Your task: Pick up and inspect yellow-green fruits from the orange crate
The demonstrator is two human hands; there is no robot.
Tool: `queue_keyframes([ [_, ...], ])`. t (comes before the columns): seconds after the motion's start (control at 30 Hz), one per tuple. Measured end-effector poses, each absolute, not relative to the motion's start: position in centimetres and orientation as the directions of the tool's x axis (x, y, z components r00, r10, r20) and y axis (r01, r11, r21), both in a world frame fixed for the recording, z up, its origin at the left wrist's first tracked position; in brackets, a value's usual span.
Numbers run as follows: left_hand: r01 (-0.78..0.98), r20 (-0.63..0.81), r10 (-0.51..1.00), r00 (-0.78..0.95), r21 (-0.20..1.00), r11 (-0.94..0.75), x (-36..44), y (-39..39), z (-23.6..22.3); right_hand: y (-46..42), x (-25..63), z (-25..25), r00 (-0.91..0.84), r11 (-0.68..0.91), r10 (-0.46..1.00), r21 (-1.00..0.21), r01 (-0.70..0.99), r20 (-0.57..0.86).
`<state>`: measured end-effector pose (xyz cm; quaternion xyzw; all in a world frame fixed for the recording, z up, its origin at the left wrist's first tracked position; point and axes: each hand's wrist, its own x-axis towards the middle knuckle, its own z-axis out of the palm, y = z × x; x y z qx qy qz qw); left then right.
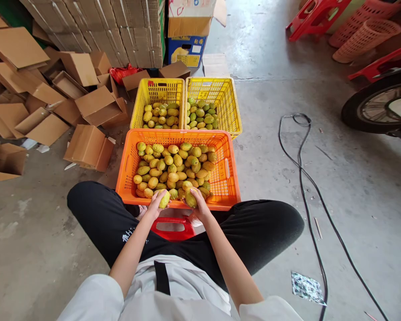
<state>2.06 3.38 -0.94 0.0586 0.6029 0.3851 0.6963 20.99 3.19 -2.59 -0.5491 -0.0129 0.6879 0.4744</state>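
Observation:
My left hand is closed around a yellow-green oval fruit. In my right hand is another oval fruit, duller yellow, gripped between thumb and fingers. Both hands hover at the near rim of an orange plastic crate, between my spread knees. Many similar fruits, yellow to green and some brownish, lie heaped inside it. Behind stand two yellow crates: the left one holds yellowish fruit, and the right one holds greener fruit.
Loose cardboard boxes litter the floor at left, before stacked flattened cartons. A blue carton stands behind the crates. At right lie a black cable and a motorcycle wheel stands. A red stool is below my hands.

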Motion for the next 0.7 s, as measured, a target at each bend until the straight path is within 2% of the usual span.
queue_keyframes([
  [0.17, -0.439, -0.791, 0.611, 0.003, 0.548, 0.712, 2.01, 3.11, -0.96, 3.08, 20.9, -2.25, -0.027, -0.57, 0.692, -0.524, -0.632, -0.721],
  [0.4, -0.511, -0.75, 0.657, -0.077, 0.596, 0.62, 2.28, 3.15, -1.0, 3.04, 21.27, -2.2, -0.093, -0.655, 0.611, -0.437, -0.617, -0.786],
  [0.57, -0.497, -0.73, 0.68, -0.065, 0.614, 0.612, 2.27, 3.48, -0.69, 3.22, 21.22, -2.01, -0.122, -0.67, 0.636, -0.468, -0.576, -0.762],
  [0.7, -0.498, -0.735, 0.676, -0.055, 0.607, 0.62, 2.36, 3.55, -0.49, 3.55, 21.3, -2.14, -0.075, -0.657, 0.627, -0.475, -0.586, -0.775],
])
